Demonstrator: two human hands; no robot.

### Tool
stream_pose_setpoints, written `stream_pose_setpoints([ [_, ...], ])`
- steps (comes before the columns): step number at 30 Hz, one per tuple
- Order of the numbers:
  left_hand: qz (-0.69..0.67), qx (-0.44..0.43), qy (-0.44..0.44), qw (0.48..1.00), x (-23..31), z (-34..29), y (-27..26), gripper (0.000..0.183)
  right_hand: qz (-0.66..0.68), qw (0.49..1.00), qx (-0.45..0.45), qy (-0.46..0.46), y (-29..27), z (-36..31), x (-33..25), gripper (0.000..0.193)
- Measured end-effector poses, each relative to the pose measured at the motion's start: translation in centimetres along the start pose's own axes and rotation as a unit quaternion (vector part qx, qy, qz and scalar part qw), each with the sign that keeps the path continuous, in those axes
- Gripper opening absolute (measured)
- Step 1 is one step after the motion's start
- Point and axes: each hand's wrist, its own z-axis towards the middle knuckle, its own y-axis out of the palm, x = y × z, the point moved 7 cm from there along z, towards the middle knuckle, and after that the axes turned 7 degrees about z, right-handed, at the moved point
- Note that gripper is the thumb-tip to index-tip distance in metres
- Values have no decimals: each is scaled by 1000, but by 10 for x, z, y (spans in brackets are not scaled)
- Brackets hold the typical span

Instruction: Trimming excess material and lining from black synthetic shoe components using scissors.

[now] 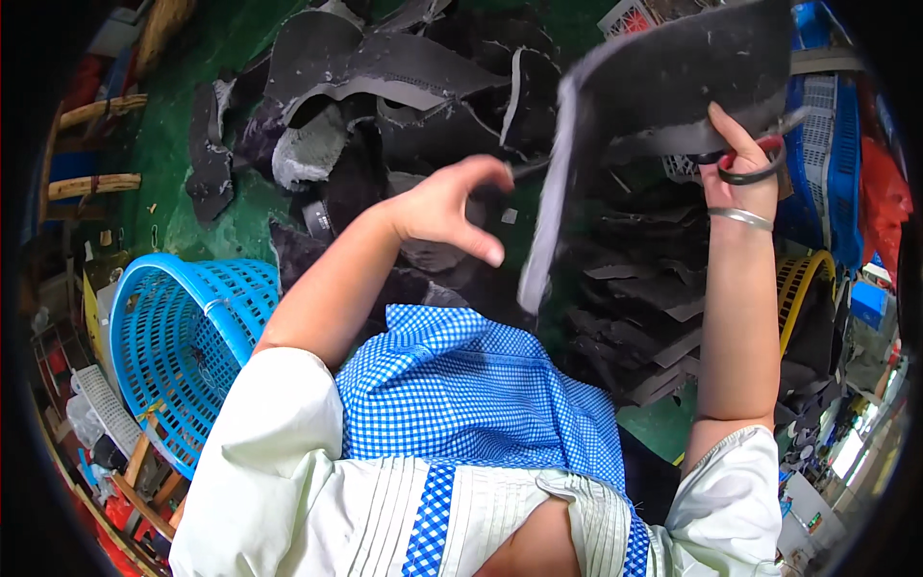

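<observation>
My right hand [745, 192], with a bracelet at the wrist, holds up a large dark sheet [673, 82] of fleece-like material with a pale fuzzy edge. Its thumb lies against the sheet. Scissors [753, 177] with red and black handles are in the same hand; their blades are mostly hidden. To the left of the hanging sheet, my left hand [442, 207] is open, thumb and fingers apart, holding nothing. Beyond it lies a loose heap of dark pieces [413, 62], some showing pale fuzz. Below the raised sheet sits a layered stack of dark pieces [639, 288].
The work surface [192, 240] is green. A blue plastic basket [159, 267] leans beside my left arm. Blue crates [848, 173] and a yellow-rimmed basket [803, 298] stand beyond my right arm. Wooden bars [91, 185] show at far left. A blue checked apron [471, 394] covers my lap.
</observation>
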Motion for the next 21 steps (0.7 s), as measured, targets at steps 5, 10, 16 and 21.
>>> stream_pose_setpoints([
  [5,-361,113,48,924,-21,3,-13,53,62,997,14,33,37,-53,-4,27],
  [10,-3,76,21,997,2,11,-3,67,22,991,131,-1,7,-6,1,24],
  [16,38,18,-150,988,-51,48,6,66,-79,968,237,16,-131,83,79,26],
  [21,166,42,-204,964,-62,38,0,60,-318,870,-170,335,-78,-25,144,47],
])
